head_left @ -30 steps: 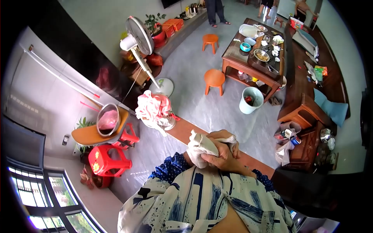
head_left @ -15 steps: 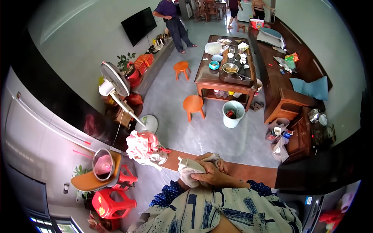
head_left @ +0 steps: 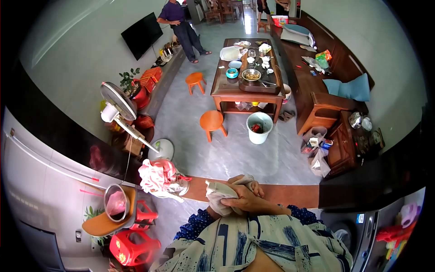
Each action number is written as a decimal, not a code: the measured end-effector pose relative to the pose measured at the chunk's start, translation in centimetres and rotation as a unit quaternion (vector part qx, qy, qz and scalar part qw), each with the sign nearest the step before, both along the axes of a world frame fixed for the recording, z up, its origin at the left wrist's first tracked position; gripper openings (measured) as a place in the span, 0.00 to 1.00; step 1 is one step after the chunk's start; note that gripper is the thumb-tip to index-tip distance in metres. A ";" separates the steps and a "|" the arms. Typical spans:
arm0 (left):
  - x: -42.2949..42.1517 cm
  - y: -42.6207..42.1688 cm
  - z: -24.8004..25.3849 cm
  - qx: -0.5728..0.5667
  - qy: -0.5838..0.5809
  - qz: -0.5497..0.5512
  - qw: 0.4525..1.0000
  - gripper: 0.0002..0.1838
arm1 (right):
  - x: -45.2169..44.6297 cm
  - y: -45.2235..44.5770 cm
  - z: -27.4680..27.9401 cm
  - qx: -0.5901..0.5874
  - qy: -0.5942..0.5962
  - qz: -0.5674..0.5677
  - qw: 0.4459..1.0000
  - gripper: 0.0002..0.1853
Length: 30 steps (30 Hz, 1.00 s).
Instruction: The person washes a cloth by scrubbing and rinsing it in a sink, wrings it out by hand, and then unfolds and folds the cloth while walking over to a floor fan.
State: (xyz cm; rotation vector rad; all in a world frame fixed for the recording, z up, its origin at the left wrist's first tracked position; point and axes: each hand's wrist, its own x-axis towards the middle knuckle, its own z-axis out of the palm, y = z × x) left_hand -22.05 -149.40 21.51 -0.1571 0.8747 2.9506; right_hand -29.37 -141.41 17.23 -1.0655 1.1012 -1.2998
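A whitish cloth (head_left: 219, 196) is bunched between my two hands, close in front of the patterned shirt. My right hand (head_left: 247, 201) reaches in from the right, its fingers and thumb closed on the cloth. Fingers of my left hand (head_left: 257, 189) show just beyond it, curled against another fold of the cloth. The rest of the left hand is largely hidden under the cloth and the right hand.
Left are a fan (head_left: 118, 104), a pink cloth pile (head_left: 158, 176), a metal bowl (head_left: 116, 202) and a red stool (head_left: 133, 247). Ahead are wooden stools (head_left: 211, 120), a bucket (head_left: 259, 131) and a laden table (head_left: 219, 90). A person (head_left: 179, 27) stands by the television; others are farther back.
The view has tilted up and turned, showing more of the room's far end. Both hands still hold the cloth, which has shifted slightly within them.
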 end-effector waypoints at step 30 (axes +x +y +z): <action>-3.0 1.6 -4.3 0.040 -0.057 0.012 0.998 0.19 | -0.8 1.4 0.9 0.009 0.041 -0.087 0.995 0.20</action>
